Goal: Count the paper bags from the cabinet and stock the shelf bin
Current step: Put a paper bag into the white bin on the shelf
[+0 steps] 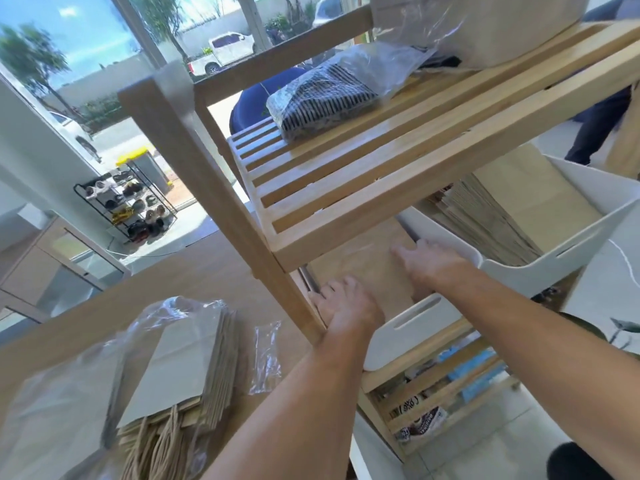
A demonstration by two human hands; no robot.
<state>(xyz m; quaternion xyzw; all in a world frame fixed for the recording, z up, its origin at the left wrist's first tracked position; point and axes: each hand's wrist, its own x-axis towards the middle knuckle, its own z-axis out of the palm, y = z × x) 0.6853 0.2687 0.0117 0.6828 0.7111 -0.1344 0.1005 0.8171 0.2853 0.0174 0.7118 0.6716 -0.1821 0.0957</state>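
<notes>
A stack of brown paper bags [367, 271] lies flat in a white shelf bin [408, 327] on the wooden rack's middle shelf. My left hand [346, 303] curls over the stack's left edge. My right hand [426, 261] holds its right edge, beside the rim of a second white bin [571, 237]. That second bin holds more paper bags [491, 216] standing on edge. On the table at lower left, another bundle of paper bags with twisted handles [183, 368] lies in an open clear plastic wrapper.
The upper slatted shelf [381, 161] hangs low over the bins and carries a plastic-wrapped striped item [322, 98] and a white container [485, 29]. The rack's wooden post [221, 188] stands left of my hands. A loose plastic sleeve [266, 358] lies on the table. Packets [426, 424] fill the lower shelf.
</notes>
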